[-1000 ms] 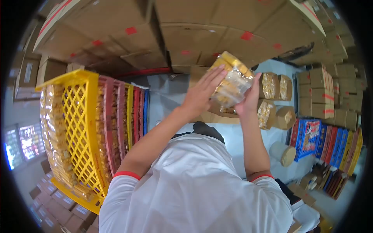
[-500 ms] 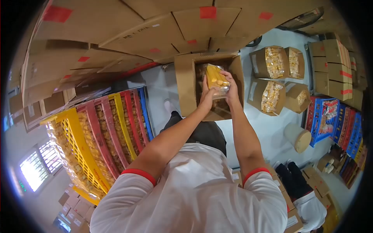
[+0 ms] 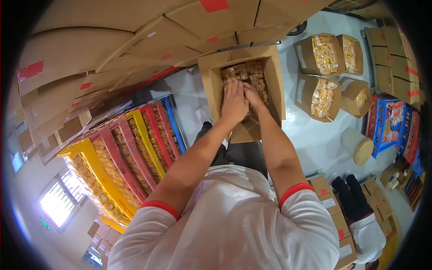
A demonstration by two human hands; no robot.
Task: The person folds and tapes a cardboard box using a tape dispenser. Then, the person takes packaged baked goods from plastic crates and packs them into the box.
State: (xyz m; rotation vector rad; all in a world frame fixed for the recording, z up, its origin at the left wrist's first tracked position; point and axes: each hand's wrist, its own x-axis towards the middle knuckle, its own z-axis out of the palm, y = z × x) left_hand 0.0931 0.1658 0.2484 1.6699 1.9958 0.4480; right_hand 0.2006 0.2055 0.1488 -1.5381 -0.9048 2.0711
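Observation:
An open cardboard box (image 3: 275, 92) stands in front of me, holding clear plastic packs (image 3: 258, 77) of yellow-brown pieces. My left hand (image 3: 235, 102) reaches down into it, fingers stretched out and lying flat on the packs. Close against it, my right hand (image 3: 254, 98) also rests on the contents, its fingers extended toward the left hand and partly hidden. Neither hand visibly grips a pack. What lies directly under my palms is hidden.
Large cartons (image 3: 148, 45) are stacked beyond the box. Stacked yellow, red and blue crates (image 3: 128, 128) of packs stand at left. Several open boxes (image 3: 310, 96) of packs, a round bucket (image 3: 360, 148) and blue crates (image 3: 387, 128) are at right. Another person (image 3: 362, 225) is at lower right.
Both hands have gone from holding a clear pack of yellow sticks above the box to lying flat on the packs inside. That pack is no longer distinct. The view has shifted slightly.

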